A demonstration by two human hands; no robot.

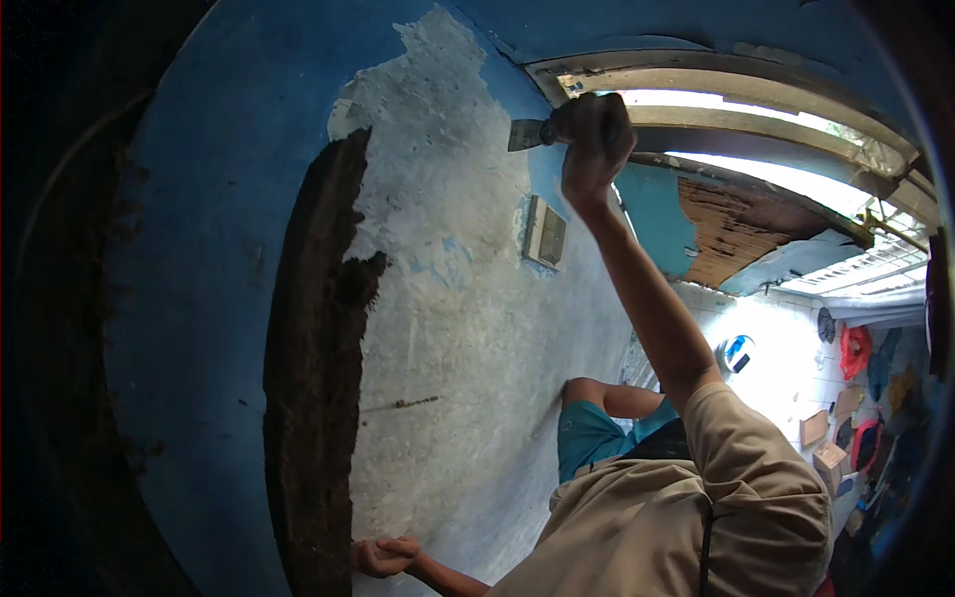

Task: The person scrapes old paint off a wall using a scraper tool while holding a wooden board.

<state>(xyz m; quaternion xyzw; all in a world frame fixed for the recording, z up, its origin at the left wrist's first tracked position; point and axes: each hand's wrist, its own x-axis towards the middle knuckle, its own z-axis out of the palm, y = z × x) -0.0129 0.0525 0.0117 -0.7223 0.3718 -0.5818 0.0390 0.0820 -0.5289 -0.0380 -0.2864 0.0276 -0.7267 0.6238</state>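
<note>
Right hand (597, 134) is gripping a scraper (526, 134) by the paint edge (509, 92), left hand (386, 556) is curling, can't tell if empty, bare wall (448, 348) stretching between

A scraper (527, 135) is held in the right-hand grip (599, 137) by the partly stripped wall (458, 318), the left-hand grip (384, 557) being curled beside a dark strip (316, 398).

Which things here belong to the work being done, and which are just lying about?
In use:
- flat-bladed scraper, held in the right hand
- patchy blue wall

Apparently just lying about:
- red plastic bag
- round white container
- brown box
</note>
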